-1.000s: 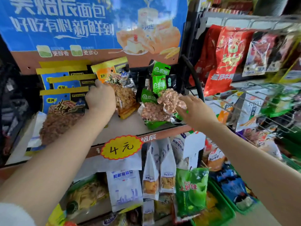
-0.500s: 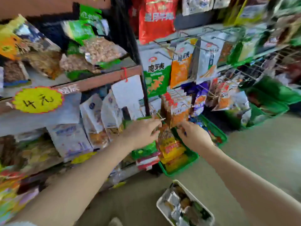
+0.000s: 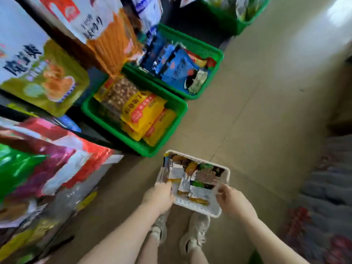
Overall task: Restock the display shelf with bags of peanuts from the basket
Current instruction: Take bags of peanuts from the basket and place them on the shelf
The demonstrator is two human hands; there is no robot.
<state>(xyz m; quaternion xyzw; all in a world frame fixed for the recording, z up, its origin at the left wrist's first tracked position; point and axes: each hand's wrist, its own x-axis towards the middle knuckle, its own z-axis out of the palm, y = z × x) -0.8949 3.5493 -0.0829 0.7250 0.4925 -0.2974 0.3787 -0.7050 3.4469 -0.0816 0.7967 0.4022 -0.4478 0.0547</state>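
Both hands reach down into the white basket [image 3: 198, 206] on the floor by the feet, left hand [image 3: 159, 195] and right hand [image 3: 231, 200] apparently curling onto packets [image 3: 198, 193], grip too blurred to tell, presumably fetching more peanuts

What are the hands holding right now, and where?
No clear hold. The left hand and right hand reach into the white basket among its packets; blur hides any grip.

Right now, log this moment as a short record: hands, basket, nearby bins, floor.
left hand: at the near-left edge of the white basket, fingers on the packets
right hand: at the basket's right rim; grip unclear from blur
basket contents: mixed snack packets
basket position: on the floor, in front of the shoes
nearest green bin: yellow bags
next green bin: blue bags
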